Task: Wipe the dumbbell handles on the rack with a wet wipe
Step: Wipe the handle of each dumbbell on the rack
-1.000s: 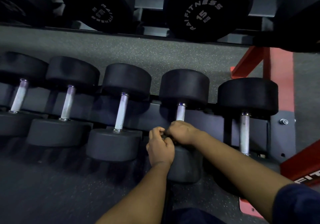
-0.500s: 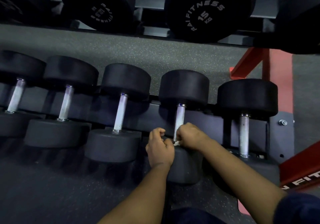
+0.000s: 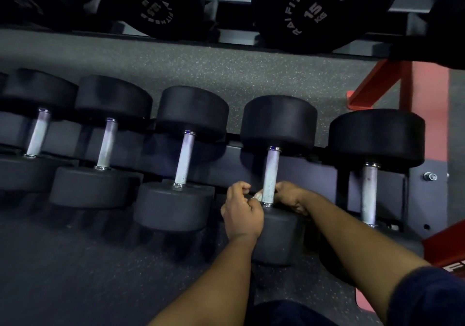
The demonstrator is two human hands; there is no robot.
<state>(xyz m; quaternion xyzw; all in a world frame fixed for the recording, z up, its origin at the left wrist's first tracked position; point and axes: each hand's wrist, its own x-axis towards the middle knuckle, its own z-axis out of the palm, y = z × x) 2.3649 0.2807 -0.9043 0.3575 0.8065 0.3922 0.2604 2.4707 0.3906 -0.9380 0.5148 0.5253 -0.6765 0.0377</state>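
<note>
As the row runs along the lower rack (image 3: pixel 317 179), we start far left: first dumbbell (image 3: pixel 37 134), second dumbbell (image 3: pixel 107 144), third dumbbell (image 3: pixel 185 159), side by side, steel bars in plain view. Now the fourth dumbbell (image 3: pixel 278 121), and here's the action, with both hands down at the near end of its handle (image 3: pixel 271 169). The left hand (image 3: pixel 241 211) sits just left of the bar, fingers curled, pinching a white scrap of wipe (image 3: pixel 258 196) that touches the metal. The right hand (image 3: pixel 289 197) is curled tight against the bar's right side. Whether it grips the wipe's other end or the bar itself, I cannot tell. Moving on right, a fifth dumbbell (image 3: pixel 376 136) lies just beside, near the red frame (image 3: pixel 427 86). Above, on the upper shelf, a big head marked 15 KG (image 3: pixel 314 11).
</note>
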